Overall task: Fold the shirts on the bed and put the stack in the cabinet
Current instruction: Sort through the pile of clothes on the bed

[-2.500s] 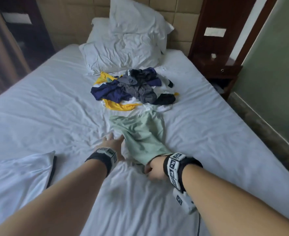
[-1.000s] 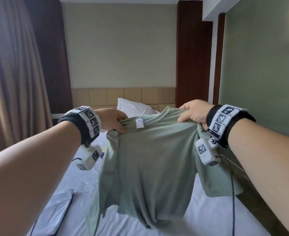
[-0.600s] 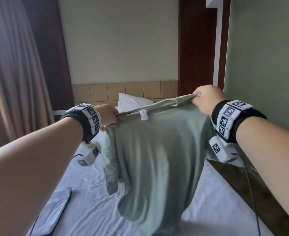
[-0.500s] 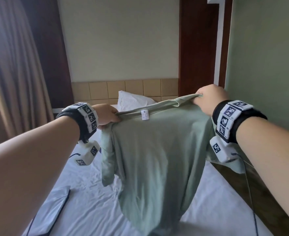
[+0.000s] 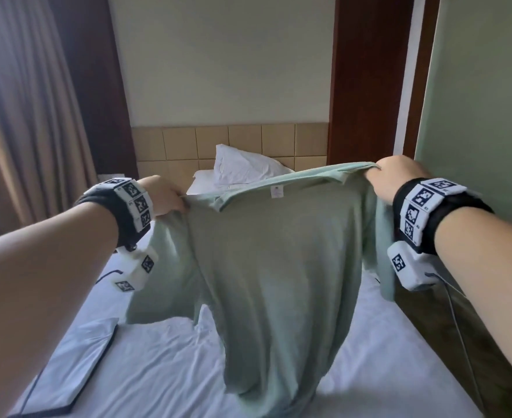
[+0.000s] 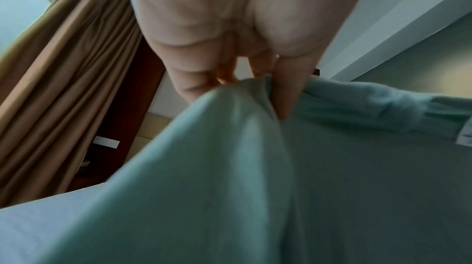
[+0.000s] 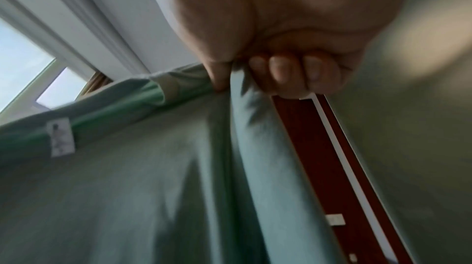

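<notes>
Head view shows your left hand (image 5: 164, 194) and right hand (image 5: 396, 179) each pinching a shoulder of the green shirt (image 5: 279, 267). You hold it up over the bed (image 5: 158, 372), its bottom edge hanging down near the sheet.

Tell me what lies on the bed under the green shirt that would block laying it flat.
Nothing visible does. The shirt hangs from the left hand and right hand over bare sheet. A flat pillow lies off to the left, clear of it. The sheet behind the shirt is hidden.
</notes>
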Tool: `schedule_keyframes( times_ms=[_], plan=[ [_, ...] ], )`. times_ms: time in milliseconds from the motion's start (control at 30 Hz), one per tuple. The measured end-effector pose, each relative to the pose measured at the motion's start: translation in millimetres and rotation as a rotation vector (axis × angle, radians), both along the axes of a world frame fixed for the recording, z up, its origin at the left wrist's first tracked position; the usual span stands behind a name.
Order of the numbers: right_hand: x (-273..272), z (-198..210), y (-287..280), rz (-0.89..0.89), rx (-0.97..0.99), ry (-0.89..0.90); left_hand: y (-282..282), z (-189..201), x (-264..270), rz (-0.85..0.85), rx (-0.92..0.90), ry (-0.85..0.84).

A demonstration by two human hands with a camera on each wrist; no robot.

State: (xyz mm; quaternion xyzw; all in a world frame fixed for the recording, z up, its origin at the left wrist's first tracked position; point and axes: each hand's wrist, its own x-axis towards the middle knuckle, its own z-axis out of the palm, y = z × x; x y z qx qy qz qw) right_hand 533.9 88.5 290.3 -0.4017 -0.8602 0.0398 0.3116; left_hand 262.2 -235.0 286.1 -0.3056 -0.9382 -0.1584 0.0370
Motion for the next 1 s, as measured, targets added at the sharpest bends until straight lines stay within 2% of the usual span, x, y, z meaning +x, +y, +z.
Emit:
schedule_keyframes(
  times_ms=[100, 233, 300, 400, 433, 533, 633, 767, 867, 1000],
  plan=[
    [-4.9, -1.5, 4.6, 0.084, -0.233, 0.032, 8.8, 2.2, -7.3, 0.108, 0.101, 0.052],
    [-8.8, -4.1, 4.3, 0.209, -0.723, 0.416, 14.1, 11.5, -9.1, 0.159, 0.266, 0.031],
    [-8.8, -3.1, -1.1, 0.261, -0.854, 0.551, 16.0, 15.4, -9.4, 0.138, 0.495, -0.096],
    [-6.6, 3.9, -15.6, 0.420, -0.966, 0.811, 19.7, 19.5, -0.3, 0.070, 0.948, -0.438],
    [-5.3, 7.7, -20.7, 0.472, -0.982, 0.905, 21.2, 20.6, 2.5, 0.032, 1.084, -0.503],
    [1.0, 23.4, -38.8, 0.582, -0.960, 1.132, 23.6, 27.5, 12.9, -0.106, 1.386, -0.494],
    [6.0, 41.6, -57.2, 0.624, -0.838, 1.220, 19.8, 38.4, 18.2, -0.206, 1.415, -0.365],
    [11.3, 61.7, -77.9, 0.600, -0.556, 1.198, 5.1, 57.2, 33.8, -0.296, 1.316, -0.233],
    [17.8, 72.7, -93.9, 0.627, -0.346, 1.132, -5.4, 73.7, 48.0, -0.288, 1.370, -0.174],
    [22.0, 81.3, -114.5, 0.663, -0.143, 1.044, -20.4, 91.0, 54.7, -0.367, 1.390, -0.100]
  ],
)
